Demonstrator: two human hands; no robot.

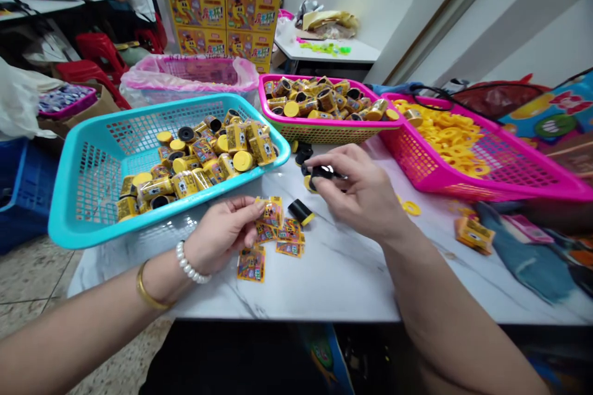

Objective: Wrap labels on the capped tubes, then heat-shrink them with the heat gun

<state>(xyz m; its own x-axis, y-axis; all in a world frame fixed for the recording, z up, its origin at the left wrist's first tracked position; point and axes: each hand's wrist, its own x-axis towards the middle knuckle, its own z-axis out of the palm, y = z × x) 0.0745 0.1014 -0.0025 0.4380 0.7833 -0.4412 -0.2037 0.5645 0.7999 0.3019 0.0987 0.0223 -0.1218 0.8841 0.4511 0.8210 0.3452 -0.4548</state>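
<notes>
Presently, I find the left fingers [251, 214] pinching a label [272, 211] above loose labels [251, 265] on the bench [347, 278]. The right fingers [343, 162] pinch a black tube [320, 171]; another tube [300, 212] lies nearby, just beside the loose labels. The blue basket [76, 228] holds wrapped tubes [199, 163].

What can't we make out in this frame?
All in the head view:
Black piece: full shape, partly covered by the right hand.
Label in the left hand: fine print too small.
Teal basket: bottom layer, hidden under top cylinders.
Blue bin: cut off by the left edge.
</notes>
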